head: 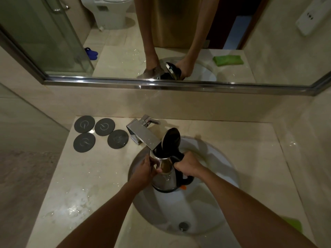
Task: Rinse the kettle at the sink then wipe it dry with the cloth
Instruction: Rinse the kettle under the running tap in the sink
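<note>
Both arms extended forward; left hand (145,169) fingers curled; right hand (188,166) fisted grip.

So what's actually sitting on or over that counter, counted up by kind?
Round dark coasters: 4
Kettle, lid open, held over the sink by the left hand and right hand: 1
Tap: 1
Green cloth, at the counter's right edge: 1
Total: 7
</note>
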A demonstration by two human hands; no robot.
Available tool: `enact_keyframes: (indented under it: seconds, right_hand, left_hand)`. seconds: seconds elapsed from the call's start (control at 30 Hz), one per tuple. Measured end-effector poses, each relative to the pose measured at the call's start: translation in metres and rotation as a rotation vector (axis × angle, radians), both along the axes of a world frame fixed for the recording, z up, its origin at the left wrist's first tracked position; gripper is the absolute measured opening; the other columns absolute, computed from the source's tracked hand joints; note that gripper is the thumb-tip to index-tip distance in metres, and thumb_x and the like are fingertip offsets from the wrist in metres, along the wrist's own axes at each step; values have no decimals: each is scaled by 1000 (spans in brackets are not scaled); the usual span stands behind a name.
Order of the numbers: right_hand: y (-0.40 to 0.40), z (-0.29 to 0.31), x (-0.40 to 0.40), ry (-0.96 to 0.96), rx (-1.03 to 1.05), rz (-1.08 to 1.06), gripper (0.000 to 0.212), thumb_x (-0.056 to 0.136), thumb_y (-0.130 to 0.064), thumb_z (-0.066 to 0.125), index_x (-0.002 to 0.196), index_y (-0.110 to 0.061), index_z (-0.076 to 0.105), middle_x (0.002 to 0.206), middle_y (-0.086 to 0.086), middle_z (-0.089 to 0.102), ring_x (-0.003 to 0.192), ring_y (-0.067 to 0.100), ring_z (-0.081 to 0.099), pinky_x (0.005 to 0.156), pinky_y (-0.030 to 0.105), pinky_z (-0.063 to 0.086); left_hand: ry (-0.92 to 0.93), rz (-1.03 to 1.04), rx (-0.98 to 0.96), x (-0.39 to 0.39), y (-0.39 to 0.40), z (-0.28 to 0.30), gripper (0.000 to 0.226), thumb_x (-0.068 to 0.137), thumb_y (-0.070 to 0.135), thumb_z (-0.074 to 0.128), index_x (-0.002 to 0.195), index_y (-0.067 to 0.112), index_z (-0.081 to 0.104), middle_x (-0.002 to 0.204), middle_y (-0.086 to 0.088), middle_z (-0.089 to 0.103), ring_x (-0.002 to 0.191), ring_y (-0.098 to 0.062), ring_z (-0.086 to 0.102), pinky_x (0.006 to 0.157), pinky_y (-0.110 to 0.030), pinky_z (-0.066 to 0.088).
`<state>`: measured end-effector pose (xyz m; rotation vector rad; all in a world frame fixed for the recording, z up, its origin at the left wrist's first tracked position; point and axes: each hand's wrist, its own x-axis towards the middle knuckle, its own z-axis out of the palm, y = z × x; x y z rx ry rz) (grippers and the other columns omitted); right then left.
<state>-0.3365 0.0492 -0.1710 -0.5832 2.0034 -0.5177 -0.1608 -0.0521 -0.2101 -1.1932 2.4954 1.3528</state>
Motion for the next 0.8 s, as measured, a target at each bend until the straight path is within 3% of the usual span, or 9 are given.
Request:
enact_keyframes:
  seconds: [0.2,0.33,0.5,0.63,0.8]
  right_hand:
    - [-3,4,-4,29,6,26,11,79,-16,68,75,-8,61,67,10,60,60,22,61,58,33,48]
    - [-5,7,-6,53,8,47,13,80,-17,68,72,-11,59,65,7,59,59,20,60,56,29,46]
    - [-10,9,-6,66,-8,56,11,83,-15,67,76,-16,59,66,4,60,57,15,59,49,24,43]
    - [-11,2,-5,62,-20,31,8,82,-18,70,84,-14,63,70,5,63,61,16,63,55,28,50]
    - [-13,2,-7,39,-9,31,13,82,-19,69,91,-12,63,72,5,65,65,19,65,57,28,50]
  left_hand:
    - [7,28,30,-2,-1,1,55,85,36,66,128,12,43,119,-10,55,108,-26,55,88,-36,45]
    - [30,34,49,-4,-1,3,50,86,34,65,126,14,42,115,-4,56,103,-22,56,81,-27,42]
    - [54,38,60,-5,-6,5,45,86,31,65,122,15,44,109,2,54,99,-14,53,76,-23,37]
    - [56,31,31,-6,-7,6,38,85,32,65,115,21,45,108,7,52,96,-7,50,71,-11,35]
    - [54,53,26,-7,-7,9,40,84,31,67,114,25,41,107,10,49,96,-7,47,77,-20,36]
